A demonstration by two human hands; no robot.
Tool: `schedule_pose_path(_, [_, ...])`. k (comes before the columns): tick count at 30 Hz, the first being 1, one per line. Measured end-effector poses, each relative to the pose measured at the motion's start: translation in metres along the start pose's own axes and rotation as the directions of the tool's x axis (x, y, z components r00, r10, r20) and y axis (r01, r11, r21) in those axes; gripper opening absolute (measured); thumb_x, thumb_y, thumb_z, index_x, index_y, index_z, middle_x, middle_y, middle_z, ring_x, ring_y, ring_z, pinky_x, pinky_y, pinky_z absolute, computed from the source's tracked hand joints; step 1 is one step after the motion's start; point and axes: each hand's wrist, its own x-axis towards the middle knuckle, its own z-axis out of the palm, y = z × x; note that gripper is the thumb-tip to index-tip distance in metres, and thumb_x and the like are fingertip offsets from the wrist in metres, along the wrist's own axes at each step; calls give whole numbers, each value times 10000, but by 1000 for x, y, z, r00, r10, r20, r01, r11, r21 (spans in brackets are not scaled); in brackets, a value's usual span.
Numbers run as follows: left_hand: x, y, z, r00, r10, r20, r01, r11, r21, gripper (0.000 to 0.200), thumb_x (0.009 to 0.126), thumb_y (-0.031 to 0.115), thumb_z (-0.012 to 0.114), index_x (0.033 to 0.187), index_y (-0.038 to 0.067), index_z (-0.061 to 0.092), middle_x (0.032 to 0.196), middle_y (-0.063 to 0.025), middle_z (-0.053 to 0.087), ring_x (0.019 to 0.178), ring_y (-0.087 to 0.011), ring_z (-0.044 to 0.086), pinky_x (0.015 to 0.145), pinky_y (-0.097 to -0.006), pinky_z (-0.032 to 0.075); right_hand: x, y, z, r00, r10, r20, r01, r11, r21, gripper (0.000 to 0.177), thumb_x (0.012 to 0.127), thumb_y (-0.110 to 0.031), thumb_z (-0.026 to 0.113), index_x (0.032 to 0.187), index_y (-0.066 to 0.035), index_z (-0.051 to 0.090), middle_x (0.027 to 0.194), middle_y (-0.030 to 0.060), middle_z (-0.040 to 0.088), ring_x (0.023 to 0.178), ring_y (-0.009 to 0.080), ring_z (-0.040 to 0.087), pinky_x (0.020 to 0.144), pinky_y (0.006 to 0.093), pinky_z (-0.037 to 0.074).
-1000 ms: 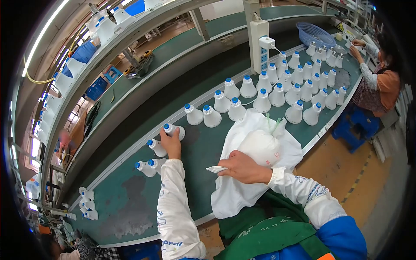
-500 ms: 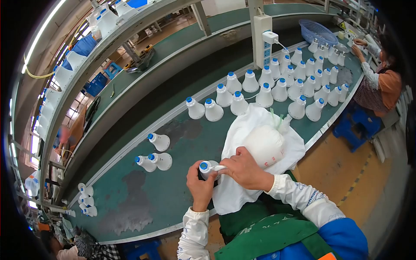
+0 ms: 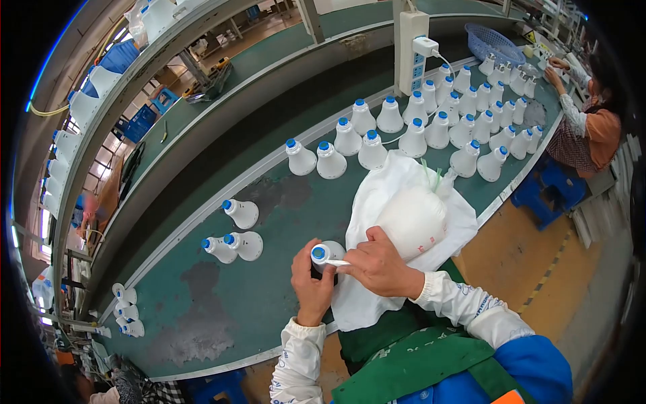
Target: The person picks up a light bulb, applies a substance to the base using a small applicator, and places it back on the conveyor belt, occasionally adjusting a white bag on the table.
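My left hand (image 3: 311, 288) is wrapped around a white cone-shaped lamp housing (image 3: 331, 250) with a blue cap, upright near the belt's front edge. My right hand (image 3: 385, 265) pinches a narrow end of white cloth against the housing's side, just below the cap. That end seems to belong to the white cloth (image 3: 363, 214) spread beside the housing, though my fingers hide the join. On the cloth rests a rounded white bag (image 3: 416, 219) with red print and a green tie. The housing's lower part is partly hidden by my hand.
Many similar housings (image 3: 412, 141) stand in rows further up the green belt (image 3: 269, 289). Three more (image 3: 245, 246) lie tilted at left, and small white parts (image 3: 128, 311) sit at the far left. A power strip (image 3: 412, 54) rises behind. A co-worker (image 3: 595, 128) sits at right.
The view has shifted slightly. Both hands stay at the same housing; the cloth end now sits a little lower against its side.
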Motion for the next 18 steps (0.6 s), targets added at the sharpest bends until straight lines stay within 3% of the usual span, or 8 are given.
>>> schedule_pose_path(18, [0,1,1,1000,-1,-7,1,1000,29,460,685,28,705,1135,46,611,1119,-116,634,1054,-300,570,930,-389,414,4,2,5,996,-31,-82,35,998,45,256,846,-196,624,659,-82,490,497,66,466,485,236,444,682,359,325])
